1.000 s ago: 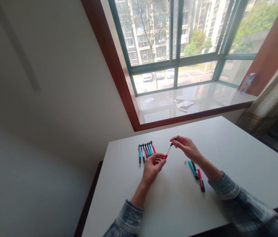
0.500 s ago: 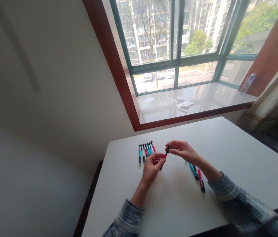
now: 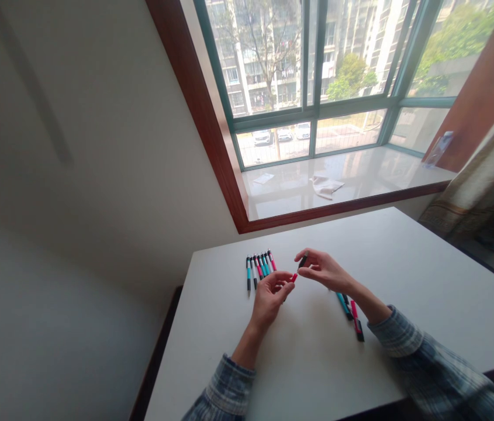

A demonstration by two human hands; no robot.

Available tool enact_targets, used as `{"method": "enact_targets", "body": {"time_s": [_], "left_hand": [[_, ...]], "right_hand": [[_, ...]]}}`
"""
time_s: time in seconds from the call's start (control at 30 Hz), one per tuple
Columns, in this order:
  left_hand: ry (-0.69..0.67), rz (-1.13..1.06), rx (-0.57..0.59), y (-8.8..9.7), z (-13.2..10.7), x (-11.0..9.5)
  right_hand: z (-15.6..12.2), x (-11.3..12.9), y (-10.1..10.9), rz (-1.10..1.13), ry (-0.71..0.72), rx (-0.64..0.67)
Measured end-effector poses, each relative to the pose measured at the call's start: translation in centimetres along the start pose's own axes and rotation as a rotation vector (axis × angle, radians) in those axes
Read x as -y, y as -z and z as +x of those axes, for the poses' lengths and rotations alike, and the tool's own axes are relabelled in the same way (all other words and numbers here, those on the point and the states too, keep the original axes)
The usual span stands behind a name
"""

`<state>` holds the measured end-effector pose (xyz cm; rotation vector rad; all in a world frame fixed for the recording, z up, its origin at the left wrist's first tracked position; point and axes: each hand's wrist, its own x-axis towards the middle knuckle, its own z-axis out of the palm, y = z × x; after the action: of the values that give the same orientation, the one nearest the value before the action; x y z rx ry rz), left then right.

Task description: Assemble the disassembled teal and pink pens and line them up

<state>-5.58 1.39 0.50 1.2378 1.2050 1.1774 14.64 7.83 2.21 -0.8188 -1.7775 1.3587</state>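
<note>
My left hand (image 3: 269,299) is closed in a pinch on a red pen barrel (image 3: 294,278), most of which is hidden by the fingers. Just right of it, my right hand (image 3: 323,270) holds a black end piece of the pen (image 3: 303,260) between thumb and fingers. A small gap shows between the black piece and the red barrel. Beyond my left hand, a row of several pens (image 3: 249,275) in teal, white and red lies side by side. Under my right wrist are a teal pen (image 3: 343,305) and a red pen with a black end (image 3: 355,318), partly covered.
Both hands are above a white table (image 3: 312,362). Behind it is a windowsill (image 3: 290,196) with a crumpled white cloth (image 3: 326,186), a paper (image 3: 264,178) and a clear bottle (image 3: 438,151). A wall stands to the left, a curtain (image 3: 470,164) to the right.
The black end piece has come away from the red barrel, moving slightly right with my right hand. My left hand has stayed in place.
</note>
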Motion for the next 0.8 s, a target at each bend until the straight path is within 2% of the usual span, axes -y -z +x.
{"method": "enact_targets", "body": {"time_s": [0.17, 0.4, 0.8], "left_hand": [[0.000, -0.001, -0.005, -0.02, -0.12, -0.18], [0.003, 0.002, -0.021, -0.04, -0.20, -0.18], [-0.042, 0.082, -0.011, 0.02, -0.24, -0.29]], "right_hand": [[0.01, 0.39, 0.41, 0.089, 0.043, -0.049], [0.11, -0.43, 0.48, 0.277, 0.077, -0.177], [0.01, 0.06, 0.44, 0.138, 0.052, -0.137]]}}
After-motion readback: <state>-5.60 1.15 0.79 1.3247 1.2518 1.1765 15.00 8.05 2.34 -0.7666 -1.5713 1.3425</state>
